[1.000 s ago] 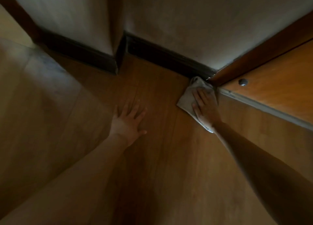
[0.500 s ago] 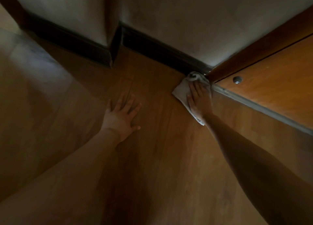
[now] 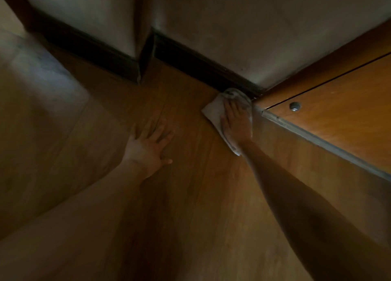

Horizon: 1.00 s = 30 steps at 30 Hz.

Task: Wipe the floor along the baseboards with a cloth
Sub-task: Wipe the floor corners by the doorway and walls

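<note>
One flat, unclenched right hand (image 3: pixel 236 125) presses the cloth (image 3: pixel 213 111) against the baseboard (image 3: pixel 203 68).

- The right hand (image 3: pixel 234 124) presses flat on a pale cloth (image 3: pixel 213 111) on the wooden floor (image 3: pixel 190 196), in the corner where the dark baseboard (image 3: pixel 201 65) meets a wooden door (image 3: pixel 338 111).
- The left hand (image 3: pixel 148 147) rests flat on the floor, fingers spread.
- A round metal stud (image 3: pixel 295 106) sits on the door.
</note>
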Each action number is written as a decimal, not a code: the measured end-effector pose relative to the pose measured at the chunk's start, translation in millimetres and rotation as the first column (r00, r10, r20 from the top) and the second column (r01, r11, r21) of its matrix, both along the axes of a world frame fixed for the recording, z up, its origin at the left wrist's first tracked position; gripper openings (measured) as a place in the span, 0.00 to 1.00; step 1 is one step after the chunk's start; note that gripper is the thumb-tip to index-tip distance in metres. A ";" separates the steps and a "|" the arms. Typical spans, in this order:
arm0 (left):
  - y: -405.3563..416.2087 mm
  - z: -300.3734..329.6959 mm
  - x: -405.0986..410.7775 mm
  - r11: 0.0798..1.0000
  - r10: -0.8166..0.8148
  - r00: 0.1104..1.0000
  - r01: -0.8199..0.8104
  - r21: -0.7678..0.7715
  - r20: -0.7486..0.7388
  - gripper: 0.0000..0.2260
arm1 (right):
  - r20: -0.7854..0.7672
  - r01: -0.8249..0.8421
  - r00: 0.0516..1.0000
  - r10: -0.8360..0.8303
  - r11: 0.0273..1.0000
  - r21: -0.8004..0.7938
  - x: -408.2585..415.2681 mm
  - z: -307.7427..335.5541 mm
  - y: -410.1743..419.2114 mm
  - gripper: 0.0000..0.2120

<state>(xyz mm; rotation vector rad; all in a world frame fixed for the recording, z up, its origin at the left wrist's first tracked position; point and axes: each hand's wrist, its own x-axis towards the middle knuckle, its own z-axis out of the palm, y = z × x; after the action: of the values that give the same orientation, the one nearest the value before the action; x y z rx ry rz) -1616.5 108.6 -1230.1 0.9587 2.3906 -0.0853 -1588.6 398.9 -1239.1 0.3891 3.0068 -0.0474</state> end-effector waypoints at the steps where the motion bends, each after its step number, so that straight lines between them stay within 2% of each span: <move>1: 0.1 -0.5 0.1 1.000 -0.002 1.000 0.002 0.001 -0.005 0.35 | -0.004 -0.032 0.999 0.032 0.999 -0.005 -10.7 -0.8 -9.8 0.29; 5: -0.5 0.1 -0.9 1.000 0.003 1.000 -0.003 0.001 -0.002 0.36 | -0.001 -0.063 0.998 0.063 0.997 -0.050 -15.0 -1.2 -11.4 0.26; 9: 0.5 0.6 -1.0 1.000 0.004 1.000 -0.004 -0.004 0.004 0.36 | -0.035 0.093 0.995 -0.092 0.995 0.028 23.6 -6.3 28.5 0.30; 12: 0.9 -1.2 0.0 1.000 0.004 1.000 -0.004 0.007 -0.006 0.36 | 0.008 0.139 0.990 -0.140 0.988 0.074 16.0 -13.8 15.4 0.30; 16: 1.2 -2.1 -0.3 1.000 0.000 1.000 0.000 -0.005 -0.004 0.36 | -0.019 0.037 0.999 -0.038 0.998 -0.044 -21.9 -9.4 -26.8 0.27; 19: 1.5 -0.7 -1.1 1.000 0.004 1.000 -0.004 -0.004 0.006 0.36 | -0.024 0.046 0.999 -0.049 0.994 -0.094 -8.3 -4.1 -11.6 0.26; 23: 1.3 -1.1 -0.5 1.000 0.008 1.000 -0.008 0.003 -0.003 0.36 | -0.051 0.170 0.984 -0.171 0.985 -0.038 38.2 -1.3 33.7 0.32; 27: 1.0 -2.4 -0.2 1.000 0.003 1.000 -0.003 0.009 0.001 0.36 | 0.008 0.133 0.991 -0.135 0.986 0.104 16.7 -7.5 10.9 0.31; 30: 1.2 -3.9 -0.6 1.000 -0.002 1.000 0.002 0.007 -0.011 0.36 | -0.008 0.069 0.998 -0.068 0.994 0.088 -12.8 -10.6 -23.3 0.27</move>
<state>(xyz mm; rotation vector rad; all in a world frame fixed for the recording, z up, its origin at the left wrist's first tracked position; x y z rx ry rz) -1617.1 109.8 -1234.0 0.9664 2.4011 -0.0838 -1601.4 375.6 -1249.7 0.5015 3.0067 0.0797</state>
